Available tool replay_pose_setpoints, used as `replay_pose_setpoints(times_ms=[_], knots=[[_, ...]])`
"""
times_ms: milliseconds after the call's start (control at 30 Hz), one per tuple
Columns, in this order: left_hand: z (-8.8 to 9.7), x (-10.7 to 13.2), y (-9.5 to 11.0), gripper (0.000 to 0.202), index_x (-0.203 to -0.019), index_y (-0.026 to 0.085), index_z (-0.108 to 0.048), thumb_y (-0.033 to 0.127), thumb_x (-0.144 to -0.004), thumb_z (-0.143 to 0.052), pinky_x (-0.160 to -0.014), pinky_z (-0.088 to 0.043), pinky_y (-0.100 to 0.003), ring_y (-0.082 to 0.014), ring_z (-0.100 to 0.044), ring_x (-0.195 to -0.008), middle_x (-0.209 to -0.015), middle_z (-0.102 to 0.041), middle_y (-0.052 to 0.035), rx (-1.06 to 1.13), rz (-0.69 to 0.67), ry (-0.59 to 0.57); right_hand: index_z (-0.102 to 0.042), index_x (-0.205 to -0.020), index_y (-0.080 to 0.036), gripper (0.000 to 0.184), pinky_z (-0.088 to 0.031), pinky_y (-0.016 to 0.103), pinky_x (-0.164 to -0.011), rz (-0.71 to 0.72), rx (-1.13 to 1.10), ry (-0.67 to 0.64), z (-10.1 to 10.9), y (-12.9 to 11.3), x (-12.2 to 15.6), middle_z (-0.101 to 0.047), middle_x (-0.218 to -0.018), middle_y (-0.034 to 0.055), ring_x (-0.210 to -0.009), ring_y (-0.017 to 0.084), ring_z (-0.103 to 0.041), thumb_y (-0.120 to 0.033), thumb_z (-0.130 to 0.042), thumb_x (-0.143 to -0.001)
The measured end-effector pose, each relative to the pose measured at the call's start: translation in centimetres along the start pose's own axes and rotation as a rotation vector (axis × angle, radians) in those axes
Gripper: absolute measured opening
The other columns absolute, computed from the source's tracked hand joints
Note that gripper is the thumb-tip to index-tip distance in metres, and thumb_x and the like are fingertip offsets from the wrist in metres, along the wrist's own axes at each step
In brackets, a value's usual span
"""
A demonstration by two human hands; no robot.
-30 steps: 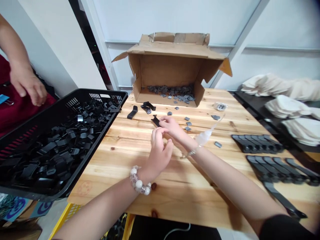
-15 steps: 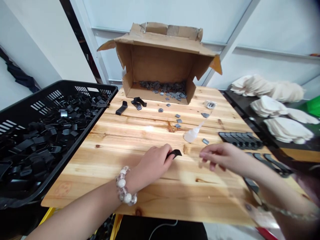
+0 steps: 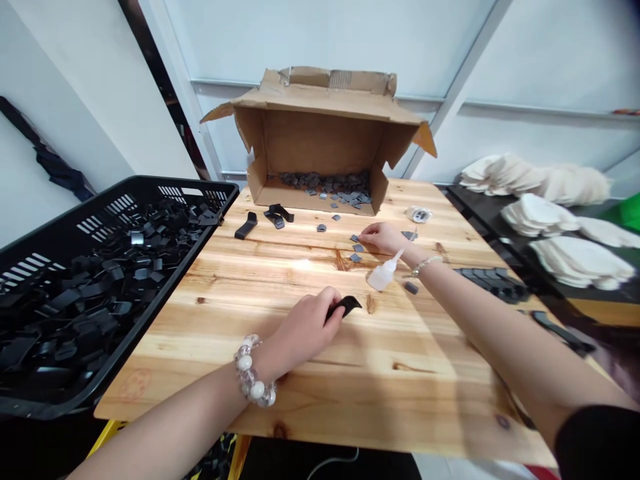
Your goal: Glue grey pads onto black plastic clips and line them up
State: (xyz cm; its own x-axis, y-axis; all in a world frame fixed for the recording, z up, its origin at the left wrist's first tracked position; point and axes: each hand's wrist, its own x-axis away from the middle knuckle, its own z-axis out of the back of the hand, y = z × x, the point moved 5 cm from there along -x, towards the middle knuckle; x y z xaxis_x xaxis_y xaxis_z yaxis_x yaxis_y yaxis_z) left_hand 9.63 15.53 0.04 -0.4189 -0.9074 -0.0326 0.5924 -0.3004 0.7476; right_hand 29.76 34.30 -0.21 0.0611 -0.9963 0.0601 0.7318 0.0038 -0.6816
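Now my left hand pinches a black clip, while my right hand, open, has reached forward to the grey tabs past a squeeze bottle

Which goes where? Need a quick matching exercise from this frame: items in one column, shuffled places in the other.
Items:
1. black clip
2. white bottle
3. grey tabs
4. white pads

Places:
A. on the dark surface right of the table
B. in the cardboard box
C. in the left hand
D. on the table beside the right hand

Pairs: 1-C, 2-D, 3-B, 4-A
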Motion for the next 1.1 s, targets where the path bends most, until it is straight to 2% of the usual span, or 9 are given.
replay_pose_setpoints(times_ms=[167,300,433,533,567,667,800,967,1100], knots=[[0.2,0.1,0.0,0.014,-0.096,0.023,-0.048,0.033,-0.095,-0.039,-0.069,-0.04,-0.029,-0.0193,-0.058,-0.081,-0.089,-0.062,-0.0018,0.021,-0.018,0.011,-0.06,-0.068,-0.012,0.02,-0.042,0.023,-0.06,-0.03,-0.038,0.076,-0.4,-0.2,0.0,-0.055,-0.058,-0.0036,-0.054,0.008,-0.048,-0.026,-0.072,-0.076],[0.1,0.2,-0.1,0.015,-0.093,0.023,-0.046,0.035,-0.095,-0.038,-0.066,-0.04,-0.029,-0.0172,-0.056,-0.075,-0.084,-0.06,-0.0007,0.093,0.013,0.009,-0.055,-0.062,-0.014,0.017,-0.039,0.025,-0.058,0.002,-0.213,0.343,4.3,0.2,1.5,-0.054,-0.057,-0.0004,-0.054,0.01,-0.048,-0.019,-0.071,-0.069],[-0.5,0.2,-0.5,0.02,-0.091,0.022,-0.043,0.04,-0.096,-0.036,-0.066,-0.042,-0.028,-0.0146,-0.056,-0.07,-0.079,-0.06,0.0003,0.366,0.074,-0.044,-0.053,-0.084,-0.018,0.014,-0.041,0.024,-0.057,0.125,-0.428,0.661,10.8,-1.2,7.1,-0.053,-0.069,-0.0028,-0.056,0.007,-0.05,-0.017,-0.064,-0.074],[-1.2,0.0,-0.5,0.02,-0.093,0.021,-0.041,0.041,-0.096,-0.037,-0.069,-0.046,-0.029,-0.0138,-0.059,-0.07,-0.08,-0.062,-0.0006,0.618,0.113,-0.092,-0.063,-0.086,-0.016,0.021,-0.041,0.025,-0.056,0.495,-0.625,0.771,12.6,-4.4,13.8,-0.056,-0.07,-0.0011,-0.057,0.008,-0.053,-0.009,-0.07,-0.068],[-1.3,-0.1,-0.6,0.02,-0.094,0.021,-0.04,0.041,-0.096,-0.039,-0.07,-0.047,-0.029,-0.0136,-0.059,-0.07,-0.078,-0.062,-0.0004,0.679,0.122,-0.093,-0.067,-0.086,-0.016,0.018,-0.042,0.025,-0.057,0.529,-0.613,0.741,12.1,-5.3,15.7,-0.059,-0.072,0.0005,-0.059,0.009,-0.054,-0.009,-0.07,-0.07],[-1.4,-0.3,-0.6,0.017,-0.094,0.02,-0.041,0.037,-0.095,-0.042,-0.071,-0.047,-0.029,-0.0123,-0.058,-0.068,-0.074,-0.059,0.0012,0.776,0.129,-0.068,-0.071,-0.086,-0.022,0.014,-0.048,0.025,-0.066,0.433,-0.464,0.439,7.8,-7.0,18.7,-0.067,-0.087,0.0031,-0.077,0.012,-0.062,-0.015,-0.073,-0.074],[-0.9,-0.5,-0.4,0.01,-0.095,0.019,-0.043,0.028,-0.092,-0.046,-0.073,-0.045,-0.027,-0.0111,-0.056,-0.069,-0.075,-0.058,0.0017,0.787,0.126,-0.028,-0.073,-0.082,-0.022,0.006,-0.05,0.027,-0.07,0.463,-0.358,0.086,0.9,-6.9,18.6,-0.067,-0.086,0.0045,-0.083,0.015,-0.062,-0.022,-0.066,-0.081],[-0.3,-0.4,0.1,0.009,-0.094,0.017,-0.046,0.023,-0.088,-0.05,-0.072,-0.043,-0.027,-0.0112,-0.054,-0.07,-0.077,-0.056,0.0014,0.84,0.132,0.002,-0.07,-0.082,-0.019,0.009,-0.051,0.026,-0.061,0.237,-0.531,0.031,-3.7,-4.1,17.3,-0.07,-0.08,0.004,-0.069,0.014,-0.063,-0.026,-0.069,-0.077],[-0.3,-0.2,0.3,0.011,-0.095,0.017,-0.048,0.024,-0.087,-0.053,-0.072,-0.044,-0.026,-0.0103,-0.055,-0.072,-0.084,-0.055,0.0011,0.863,0.129,0.016,-0.069,-0.089,-0.022,0.012,-0.052,0.024,-0.065,0.272,-0.577,0.029,-4.6,-3.8,18.1,-0.071,-0.088,0.0026,-0.079,0.014,-0.066,-0.018,-0.064,-0.078]])
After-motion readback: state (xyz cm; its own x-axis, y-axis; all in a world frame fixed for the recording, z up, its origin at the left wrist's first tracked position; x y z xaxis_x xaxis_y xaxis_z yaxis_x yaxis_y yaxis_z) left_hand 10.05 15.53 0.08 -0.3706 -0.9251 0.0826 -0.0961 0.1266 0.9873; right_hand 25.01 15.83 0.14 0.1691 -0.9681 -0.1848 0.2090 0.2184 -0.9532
